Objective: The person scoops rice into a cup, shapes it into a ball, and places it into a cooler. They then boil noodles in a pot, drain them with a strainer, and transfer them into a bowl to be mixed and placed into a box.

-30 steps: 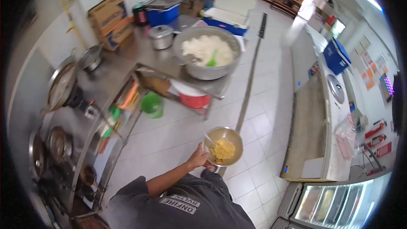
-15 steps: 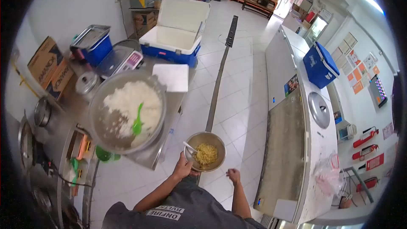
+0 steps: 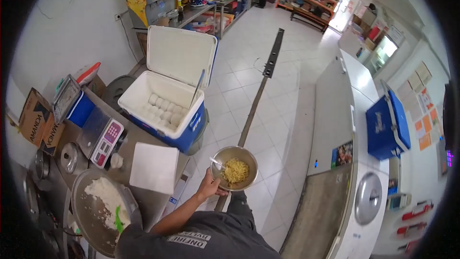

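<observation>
The view has moved on down the aisle. The big pot of rice (image 3: 85, 216), level with the bowl half a second ago, now lies back at the tabletop's (image 3: 132, 137) near end. The open blue cooler (image 3: 168, 133) stands just past its far end. The metal bowl (image 3: 249, 157) of noodles (image 3: 235, 171) is held level over the tiled floor, off the tabletop's right edge, so the carry is well under way with nothing spilled. The left hand (image 3: 209, 188) has its fingers closed on the bowl's near rim, beside a white utensil (image 3: 216, 163).

The right hand, in sight a moment ago, is now out of view, and I cannot tell its state. The white lumps (image 3: 162, 109) in the cooler are too small to identify.
</observation>
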`<state>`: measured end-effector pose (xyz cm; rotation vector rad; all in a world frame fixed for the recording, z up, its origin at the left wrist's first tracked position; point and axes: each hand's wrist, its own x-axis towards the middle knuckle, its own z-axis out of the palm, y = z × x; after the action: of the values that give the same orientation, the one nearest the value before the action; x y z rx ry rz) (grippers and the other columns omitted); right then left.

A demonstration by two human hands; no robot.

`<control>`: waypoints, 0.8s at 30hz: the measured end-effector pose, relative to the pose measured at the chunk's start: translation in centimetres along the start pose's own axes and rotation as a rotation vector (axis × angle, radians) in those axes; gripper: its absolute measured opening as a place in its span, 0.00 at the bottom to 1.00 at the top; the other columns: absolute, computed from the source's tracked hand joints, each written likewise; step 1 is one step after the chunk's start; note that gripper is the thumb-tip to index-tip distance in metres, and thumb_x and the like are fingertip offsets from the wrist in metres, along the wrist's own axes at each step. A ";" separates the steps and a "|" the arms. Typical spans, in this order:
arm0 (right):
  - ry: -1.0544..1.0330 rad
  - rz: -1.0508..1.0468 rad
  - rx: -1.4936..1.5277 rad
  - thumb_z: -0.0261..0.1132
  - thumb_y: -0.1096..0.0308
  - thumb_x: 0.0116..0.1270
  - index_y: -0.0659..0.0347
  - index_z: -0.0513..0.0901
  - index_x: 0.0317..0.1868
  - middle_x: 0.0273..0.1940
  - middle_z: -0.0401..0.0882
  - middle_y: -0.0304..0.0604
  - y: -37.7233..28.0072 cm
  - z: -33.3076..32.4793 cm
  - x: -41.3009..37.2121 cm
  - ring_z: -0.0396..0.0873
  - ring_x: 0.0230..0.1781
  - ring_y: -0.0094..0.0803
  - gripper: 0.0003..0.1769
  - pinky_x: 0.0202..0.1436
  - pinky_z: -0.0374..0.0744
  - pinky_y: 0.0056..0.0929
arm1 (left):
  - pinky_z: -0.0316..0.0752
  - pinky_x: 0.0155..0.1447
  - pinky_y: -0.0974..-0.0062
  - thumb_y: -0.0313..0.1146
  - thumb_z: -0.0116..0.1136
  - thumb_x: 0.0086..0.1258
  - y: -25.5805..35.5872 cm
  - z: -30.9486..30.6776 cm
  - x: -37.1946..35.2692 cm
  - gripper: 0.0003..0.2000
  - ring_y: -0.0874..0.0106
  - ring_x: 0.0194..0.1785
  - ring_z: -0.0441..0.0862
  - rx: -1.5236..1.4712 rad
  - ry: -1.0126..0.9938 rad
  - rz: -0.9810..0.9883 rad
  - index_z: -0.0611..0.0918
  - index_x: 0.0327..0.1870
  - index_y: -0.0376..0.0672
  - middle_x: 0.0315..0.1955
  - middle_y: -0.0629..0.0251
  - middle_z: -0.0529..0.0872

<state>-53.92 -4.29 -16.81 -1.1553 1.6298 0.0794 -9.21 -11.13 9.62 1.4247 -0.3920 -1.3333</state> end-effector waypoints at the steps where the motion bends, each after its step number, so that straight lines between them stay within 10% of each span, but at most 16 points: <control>1: -0.019 -0.027 -0.029 0.62 0.64 0.67 0.65 0.80 0.51 0.43 0.83 0.53 -2.6 -1.5 3.0 0.81 0.42 0.39 0.16 0.41 0.78 0.40 | 0.89 0.31 0.68 0.23 0.37 0.74 1.5 0.6 2.9 0.27 0.56 0.30 0.88 -0.019 0.014 -0.001 0.44 0.69 0.47 0.49 0.38 0.77; 7: -0.232 -0.390 -0.338 0.61 0.63 0.68 0.65 0.80 0.46 0.39 0.83 0.53 -19.9 -12.8 27.4 0.83 0.34 0.38 0.14 0.31 0.79 0.38 | 0.89 0.32 0.68 0.24 0.40 0.76 10.6 3.4 19.7 0.32 0.56 0.31 0.88 -0.054 0.120 0.047 0.39 0.74 0.49 0.52 0.37 0.75; 9: -0.883 -0.372 0.780 0.61 0.63 0.68 0.64 0.80 0.44 0.38 0.84 0.52 -25.0 -15.8 43.7 0.83 0.32 0.37 0.13 0.28 0.79 0.37 | 0.89 0.32 0.68 0.24 0.40 0.76 14.8 4.3 23.9 0.32 0.56 0.32 0.88 -0.105 0.165 0.008 0.40 0.74 0.49 0.51 0.37 0.75; 10: -0.311 -0.023 0.342 0.59 0.70 0.70 0.68 0.78 0.45 0.32 0.84 0.51 -37.5 -16.8 44.0 0.82 0.24 0.33 0.10 0.18 0.75 0.25 | 0.89 0.33 0.67 0.24 0.39 0.76 17.0 4.6 26.7 0.31 0.55 0.32 0.88 -0.126 0.175 -0.019 0.40 0.74 0.49 0.51 0.38 0.75; 11: -0.155 -0.145 0.280 0.59 0.64 0.69 0.63 0.78 0.43 0.34 0.84 0.48 -46.0 -17.8 44.8 0.82 0.26 0.32 0.10 0.20 0.74 0.25 | 0.89 0.33 0.67 0.24 0.39 0.76 18.4 4.6 29.8 0.31 0.55 0.32 0.88 -0.134 0.178 -0.007 0.40 0.74 0.49 0.51 0.38 0.75; 16: -0.020 -0.408 0.190 0.60 0.59 0.70 0.63 0.78 0.49 0.36 0.85 0.46 -77.0 -22.5 52.4 0.83 0.29 0.30 0.16 0.26 0.77 0.25 | 0.89 0.33 0.65 0.25 0.40 0.77 23.4 2.8 45.8 0.29 0.56 0.31 0.88 -0.137 0.224 0.064 0.42 0.73 0.51 0.44 0.40 0.79; 23: -0.379 -0.181 0.290 0.60 0.61 0.70 0.68 0.81 0.44 0.31 0.85 0.47 -81.9 -23.4 67.5 0.83 0.26 0.34 0.16 0.25 0.80 0.29 | 0.89 0.31 0.64 0.26 0.41 0.77 35.3 -1.2 71.5 0.29 0.55 0.30 0.88 -0.181 0.206 0.049 0.41 0.71 0.49 0.40 0.39 0.81; 24: -0.371 -0.531 -0.530 0.57 0.56 0.72 0.65 0.82 0.44 0.33 0.86 0.45 -79.6 -23.4 68.4 0.84 0.30 0.35 0.19 0.30 0.81 0.34 | 0.89 0.31 0.64 0.26 0.41 0.77 38.0 -1.4 74.2 0.29 0.55 0.30 0.88 -0.178 0.207 0.042 0.41 0.71 0.49 0.40 0.39 0.81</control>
<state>-10.67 -102.65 -21.90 -1.8228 0.9556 0.3750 30.97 -83.96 4.47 1.3808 -0.1618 -1.1443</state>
